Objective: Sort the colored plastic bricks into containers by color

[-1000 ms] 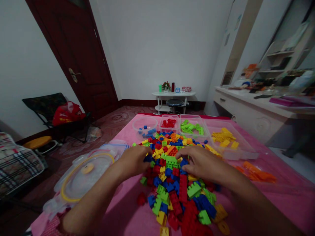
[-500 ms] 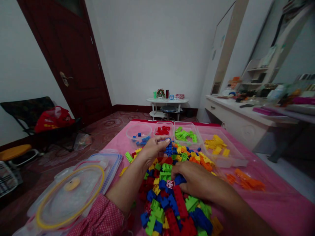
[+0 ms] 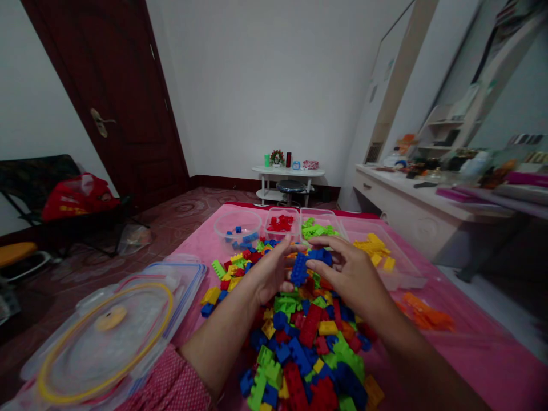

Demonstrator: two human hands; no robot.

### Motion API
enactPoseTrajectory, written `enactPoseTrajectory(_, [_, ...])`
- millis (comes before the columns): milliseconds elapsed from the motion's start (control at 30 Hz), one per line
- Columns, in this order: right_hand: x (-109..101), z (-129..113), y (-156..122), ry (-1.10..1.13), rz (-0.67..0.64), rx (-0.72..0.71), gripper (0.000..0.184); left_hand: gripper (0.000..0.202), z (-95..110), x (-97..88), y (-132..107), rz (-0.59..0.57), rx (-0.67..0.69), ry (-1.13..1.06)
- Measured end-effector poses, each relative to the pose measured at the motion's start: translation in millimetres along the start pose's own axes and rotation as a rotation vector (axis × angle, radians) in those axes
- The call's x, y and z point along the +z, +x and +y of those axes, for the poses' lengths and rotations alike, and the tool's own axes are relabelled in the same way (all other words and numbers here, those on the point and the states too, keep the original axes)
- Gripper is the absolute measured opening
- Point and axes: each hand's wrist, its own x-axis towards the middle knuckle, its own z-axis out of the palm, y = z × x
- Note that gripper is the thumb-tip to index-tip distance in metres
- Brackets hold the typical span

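Observation:
A heap of mixed plastic building bricks (image 3: 308, 337) in red, blue, green and yellow lies on the pink cloth (image 3: 449, 354). Above its far side my left hand (image 3: 268, 274) cups several blue bricks (image 3: 299, 268), palm turned right. My right hand (image 3: 353, 274) meets it from the right, fingers pinched on a blue brick (image 3: 319, 255) that touches the ones in the left hand. Behind them stand a round clear tub with blue bricks (image 3: 237, 225), a tub of red bricks (image 3: 280, 222), a tub of green bricks (image 3: 319, 225) and a tray of yellow bricks (image 3: 379, 251).
Clear container lids (image 3: 107, 325), one with a yellow ring, are stacked at the left edge of the cloth. Orange bricks (image 3: 423, 314) lie loose on the right. A white desk (image 3: 419, 200) stands to the right, a folding chair with a red bag (image 3: 72, 197) to the left.
Both hands have risen off the heap and come together. The left hand gathered blue bricks, and the right hand lifted a blue brick up to them.

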Motion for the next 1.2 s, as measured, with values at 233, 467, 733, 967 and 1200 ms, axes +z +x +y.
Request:
enactPoseTrajectory(233, [5,-10,-5,0.181,0.046,0.004,0.033,0.039,-6,9.9,-3,-0.169,-0.071,-0.186])
enactPoseTrajectory(467, [2,-12,-4,0.282,0.077,-0.02,0.026,0.016,8,9.2,-2,-0.145,-0.068,-0.439])
enactPoseTrajectory(733, [-4,-10,-3,0.178,0.156,-0.047,0.02,0.02,78,-63.8,28,0.742,0.507,0.153])
enactPoseTrajectory(967, [3,7,1,0.044,0.111,-0.041,0.017,0.035,84,-116.2,30,0.969,0.475,0.717])
enactPoseTrajectory(1200, [19,12,-4,-0.05,-0.115,-0.094,0.02,0.035,53,-84.2,25,0.912,0.585,1.442])
